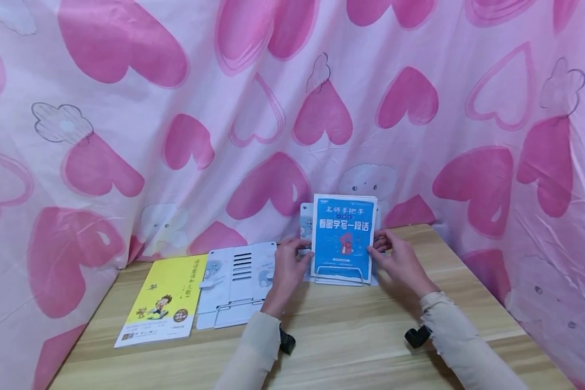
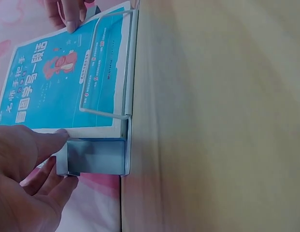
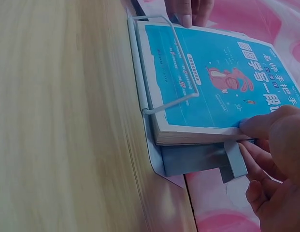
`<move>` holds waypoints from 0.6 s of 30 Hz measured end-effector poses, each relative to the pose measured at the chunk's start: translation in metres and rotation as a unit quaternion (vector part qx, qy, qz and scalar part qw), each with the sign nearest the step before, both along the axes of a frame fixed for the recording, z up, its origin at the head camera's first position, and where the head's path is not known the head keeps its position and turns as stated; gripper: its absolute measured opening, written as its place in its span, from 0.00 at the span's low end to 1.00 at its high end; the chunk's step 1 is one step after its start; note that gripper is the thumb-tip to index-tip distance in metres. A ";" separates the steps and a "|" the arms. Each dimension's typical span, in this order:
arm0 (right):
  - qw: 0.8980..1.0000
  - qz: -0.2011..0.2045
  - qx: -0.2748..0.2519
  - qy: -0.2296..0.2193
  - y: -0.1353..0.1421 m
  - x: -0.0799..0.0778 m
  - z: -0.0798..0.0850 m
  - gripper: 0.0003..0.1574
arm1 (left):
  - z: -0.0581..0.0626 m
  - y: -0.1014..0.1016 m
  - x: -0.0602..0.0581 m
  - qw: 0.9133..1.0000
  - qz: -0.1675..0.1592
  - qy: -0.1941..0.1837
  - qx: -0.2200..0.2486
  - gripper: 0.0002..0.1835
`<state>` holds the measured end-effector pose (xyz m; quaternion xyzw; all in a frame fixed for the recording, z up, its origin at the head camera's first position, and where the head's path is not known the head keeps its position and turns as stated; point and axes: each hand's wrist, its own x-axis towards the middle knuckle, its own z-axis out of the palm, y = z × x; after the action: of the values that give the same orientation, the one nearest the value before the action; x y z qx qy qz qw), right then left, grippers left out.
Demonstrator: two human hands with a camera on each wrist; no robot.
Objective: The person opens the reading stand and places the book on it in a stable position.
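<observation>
A blue-covered book (image 1: 343, 233) leans upright on a book stand (image 1: 306, 216), a wire holder (image 1: 339, 275) across its lower front. At the book's left edge, my left hand (image 1: 292, 268) grips with the thumb at the cover's margin. Its other fingers curl by the stand's left side clip (image 2: 63, 159). My right hand (image 1: 402, 262) holds the opposite edge, thumb on the cover and fingers behind. The right side clip (image 3: 233, 163) sticks out beside those fingers (image 3: 258, 162). The stand's back is mostly hidden by the book.
A second, white book stand (image 1: 239, 287) with slots and cartoon prints lies to the left on the wooden table (image 1: 351, 346). Beside it is a yellow book (image 1: 166, 298). A pink heart-patterned curtain (image 1: 273, 108) hangs behind and along the sides.
</observation>
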<state>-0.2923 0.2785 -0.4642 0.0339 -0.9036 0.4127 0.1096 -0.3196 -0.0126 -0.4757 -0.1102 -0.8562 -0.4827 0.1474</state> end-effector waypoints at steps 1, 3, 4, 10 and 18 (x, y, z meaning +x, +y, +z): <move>1.000 -0.003 0.000 0.000 0.002 0.001 0.000 0.26 | 0.000 0.002 -0.001 1.000 -0.001 -0.001 0.001 0.15; 1.000 -0.009 0.001 0.001 0.005 0.002 0.001 0.27 | 0.000 0.006 -0.002 1.000 -0.002 0.000 -0.001 0.15; 1.000 -0.012 0.001 0.001 0.006 0.003 0.001 0.27 | 0.000 0.008 -0.002 1.000 -0.004 -0.001 -0.003 0.15; 1.000 -0.025 0.013 0.010 0.015 0.005 0.001 0.29 | 0.001 0.018 -0.004 0.999 0.003 0.003 -0.039 0.15; 0.999 -0.048 0.008 0.016 0.014 0.010 0.001 0.29 | 0.003 0.026 -0.006 0.999 -0.022 -0.014 -0.028 0.14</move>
<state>-0.2826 0.2929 -0.4630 -0.0019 -0.9055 0.3994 0.1436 -0.3252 0.0132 -0.4727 -0.1266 -0.8686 -0.4634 0.1215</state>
